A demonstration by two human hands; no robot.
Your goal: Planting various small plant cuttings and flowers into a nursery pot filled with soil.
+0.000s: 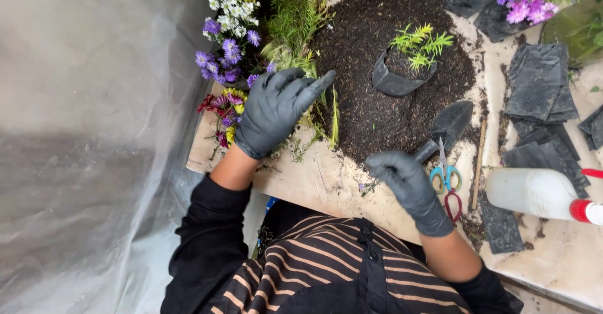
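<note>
My left hand [276, 110], in a dark glove, hovers with fingers spread over green stems and small flowers [301, 129] at the left edge of a soil heap [383, 100]. It holds nothing that I can see. My gloved right hand [408, 185] is closed around the handle of a small dark trowel [447, 125], whose blade rests on the right side of the soil. A black plastic grow bag [394, 80] with a green seedling [419, 43] stands in the middle of the heap.
Purple, white and yellow flowers [229, 44] crowd the table's left end. Blue-handled scissors [446, 174], red-handled snips [453, 206], a thin stick [480, 163], a white spray bottle [540, 193] and stacked black bags [540, 85] lie at the right. Grey sheeting [94, 144] covers the left.
</note>
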